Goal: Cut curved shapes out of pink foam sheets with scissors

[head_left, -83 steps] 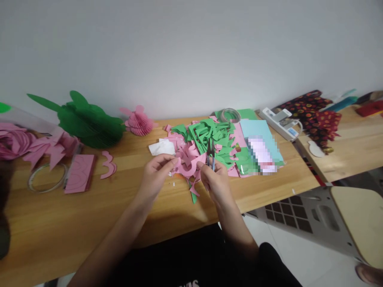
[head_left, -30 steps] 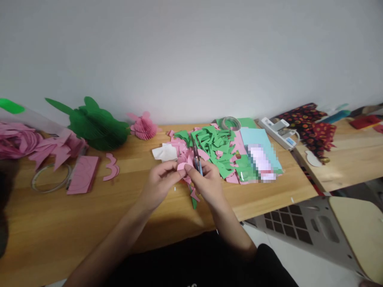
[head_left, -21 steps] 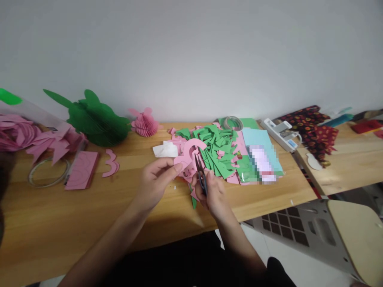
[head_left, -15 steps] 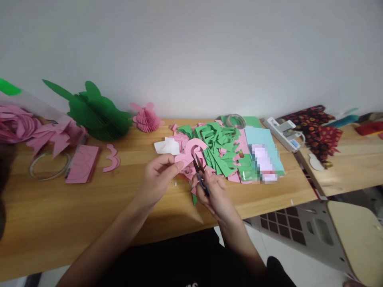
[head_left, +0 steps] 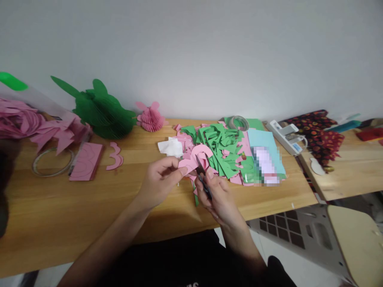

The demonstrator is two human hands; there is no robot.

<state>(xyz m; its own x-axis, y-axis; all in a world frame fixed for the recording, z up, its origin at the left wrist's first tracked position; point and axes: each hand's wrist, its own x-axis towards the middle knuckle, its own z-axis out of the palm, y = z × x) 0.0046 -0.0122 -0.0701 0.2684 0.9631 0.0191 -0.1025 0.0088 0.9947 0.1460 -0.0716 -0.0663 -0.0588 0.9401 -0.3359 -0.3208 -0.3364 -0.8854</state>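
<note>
My left hand (head_left: 160,181) pinches a curved pink paper piece (head_left: 196,156) just above the wooden table (head_left: 89,207). My right hand (head_left: 218,197) grips small dark scissors (head_left: 201,175), their blades touching the pink piece. Both hands hover in front of a pile of green and pink paper scraps (head_left: 221,149).
A green honeycomb paper shape (head_left: 101,113) and a small pink one (head_left: 151,118) stand at the back. Pink cut stacks (head_left: 86,161), a tape ring (head_left: 49,167), white tissue (head_left: 170,146), light blue sheets (head_left: 263,143), a white device (head_left: 287,135) and patterned cloth (head_left: 321,131) lie around. A stool (head_left: 356,235) stands at right.
The pink piece was turned in my left hand, and the scissors shifted from its right side to under it. The view drifted slightly left.
</note>
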